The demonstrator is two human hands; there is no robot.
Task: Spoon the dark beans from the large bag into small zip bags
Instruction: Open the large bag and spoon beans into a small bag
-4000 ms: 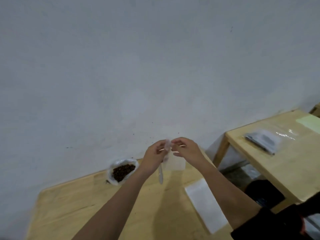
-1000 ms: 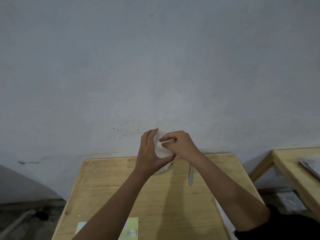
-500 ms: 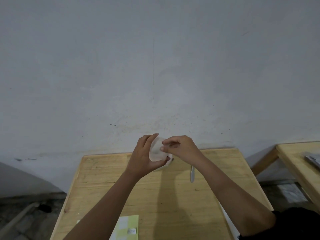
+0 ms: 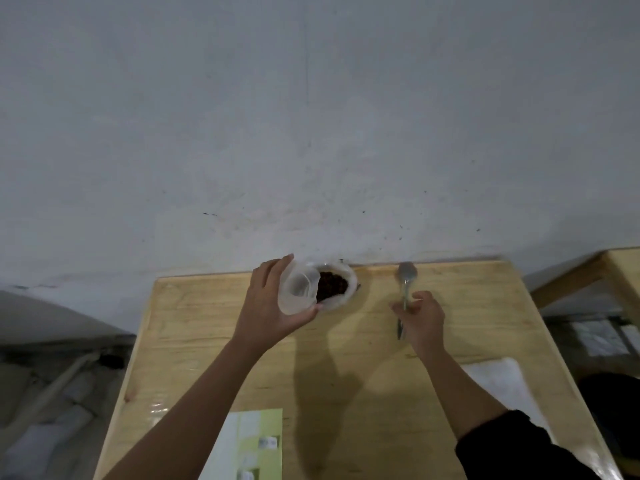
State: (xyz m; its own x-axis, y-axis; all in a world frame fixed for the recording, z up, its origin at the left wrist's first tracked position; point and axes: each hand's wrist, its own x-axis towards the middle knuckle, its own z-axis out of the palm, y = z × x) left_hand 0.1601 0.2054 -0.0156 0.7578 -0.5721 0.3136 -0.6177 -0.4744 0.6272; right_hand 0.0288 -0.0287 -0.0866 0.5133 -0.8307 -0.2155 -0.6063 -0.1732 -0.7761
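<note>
My left hand (image 4: 268,306) grips a small clear zip bag (image 4: 298,289), its mouth spread wide and facing me, just left of the large bag. The large clear bag (image 4: 341,275) sits open at the table's far edge against the wall, with dark beans (image 4: 332,285) showing inside. My right hand (image 4: 420,318) holds a metal spoon (image 4: 406,282) by its handle, bowl pointing toward the wall, about a hand's width right of the large bag. The spoon hovers just above the wooden table (image 4: 346,375).
A sheet of green and white labels (image 4: 249,445) lies at the near edge. A stack of flat clear bags (image 4: 502,382) lies near my right forearm. A second wooden table (image 4: 620,275) stands to the right across a gap. The grey wall runs directly behind the table.
My right hand let go of the small bag, moved right and took up the spoon that lay on the table. My left hand keeps the bag, now opened wide, uncovering the large bag behind it.
</note>
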